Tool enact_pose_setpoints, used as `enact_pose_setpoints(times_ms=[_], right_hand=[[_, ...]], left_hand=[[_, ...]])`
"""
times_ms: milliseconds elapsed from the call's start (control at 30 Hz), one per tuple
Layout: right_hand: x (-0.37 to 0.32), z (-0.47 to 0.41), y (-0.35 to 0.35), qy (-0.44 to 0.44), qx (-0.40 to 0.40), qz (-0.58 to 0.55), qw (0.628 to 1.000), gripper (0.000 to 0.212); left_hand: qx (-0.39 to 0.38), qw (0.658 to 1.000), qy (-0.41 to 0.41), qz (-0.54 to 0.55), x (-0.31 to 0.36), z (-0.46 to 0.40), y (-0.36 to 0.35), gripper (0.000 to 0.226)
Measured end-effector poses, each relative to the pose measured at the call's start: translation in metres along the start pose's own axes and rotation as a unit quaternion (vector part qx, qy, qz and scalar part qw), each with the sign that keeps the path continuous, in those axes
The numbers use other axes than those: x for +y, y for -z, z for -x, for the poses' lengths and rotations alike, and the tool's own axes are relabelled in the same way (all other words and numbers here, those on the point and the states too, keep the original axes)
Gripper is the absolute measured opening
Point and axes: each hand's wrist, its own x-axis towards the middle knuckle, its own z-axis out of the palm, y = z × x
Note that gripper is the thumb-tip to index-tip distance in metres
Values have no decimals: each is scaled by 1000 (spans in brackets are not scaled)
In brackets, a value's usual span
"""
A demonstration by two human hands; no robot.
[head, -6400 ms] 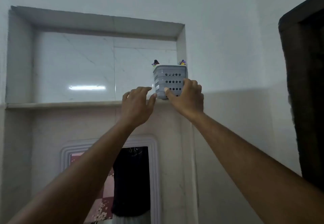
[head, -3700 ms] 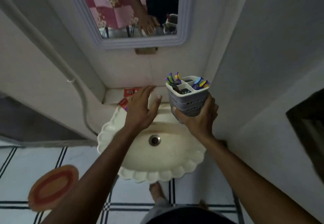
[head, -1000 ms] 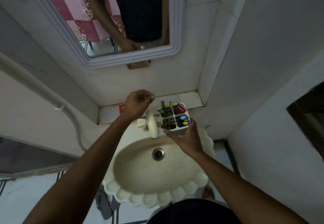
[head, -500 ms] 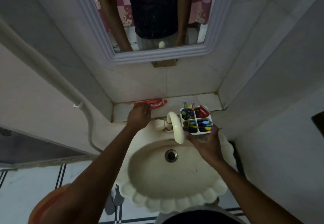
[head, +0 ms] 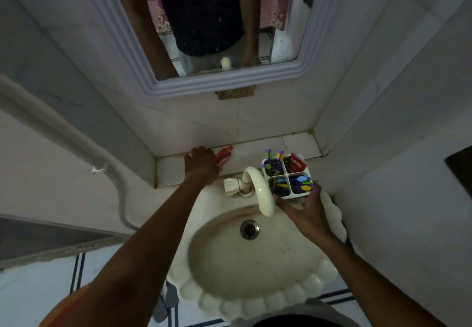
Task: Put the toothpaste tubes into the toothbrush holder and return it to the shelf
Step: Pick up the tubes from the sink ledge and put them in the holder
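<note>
Toothpaste tubes: one (head: 224,156) on ledge, one (head: 296,163) in holder (head: 287,176) (four compartments).

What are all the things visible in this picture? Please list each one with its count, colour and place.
toothpaste tube: one, red, lying on the ledge behind the sink
toothbrush holder: one, white, four compartments, on the sink's rear right rim
toothpaste box: one, red, in the holder's rear right compartment
toothbrushes: several, purple, blue, yellow, in the other compartments
tap: one, cream
sink: one, cream
mirror: one, pale frame, on the wall
left hand: on the tube
right hand: at the holder's near side
</note>
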Motion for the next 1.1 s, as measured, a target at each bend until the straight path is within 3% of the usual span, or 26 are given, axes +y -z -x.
enact_pose_setpoints(times_ms=[100, 167, 200, 267, 333, 367, 433, 500, 567, 633, 767, 967, 1100], right_hand=[[3, 7, 10, 7, 1, 12, 1000, 117], [2, 5, 10, 5, 12, 17, 1000, 114], [0, 7, 12, 6, 13, 20, 1000, 113], [-4, 6, 11, 5, 13, 23, 1000, 114], [-9, 3, 11, 4, 7, 24, 1000, 116], [-11, 1, 12, 3, 5, 26, 1000, 116], [-13, 0, 25, 1, -6, 26, 1000, 112], [-15, -2, 31, 1, -17, 32, 999, 111], [-18, 0, 39, 6, -29, 35, 999, 113], [-21, 2, 43, 10, -36, 39, 999, 116], [-23, 6, 51, 8, -47, 69, 996, 123], [-26, 6, 57, 14, -56, 70, 996, 121], [-26, 5, 57, 18, -49, 68, 996, 120]], left_hand=[[28, 994, 16, 105, 1, 24, 10, 31], [49, 975, 26, 217, -1, 33, 22, 31], [49, 950, 32, 307, 1, 41, 28, 34], [8, 863, 32, 504, 0, 51, 45, 39], [-57, 795, -7, 604, -6, 62, 66, 48], [-86, 785, -33, 612, -7, 68, 74, 56], [-126, 803, -91, 575, 3, 83, 88, 64], [-111, 857, -125, 487, 22, 95, 100, 54], [0, 932, -161, 326, 52, 104, 106, 33], [94, 960, -201, 170, 80, 110, 108, 23], [105, 970, -218, 17, 119, 115, 93, 21], [106, 955, -257, -105, 157, 114, 68, 32], [89, 954, -270, -98, 173, 112, 49, 44]])
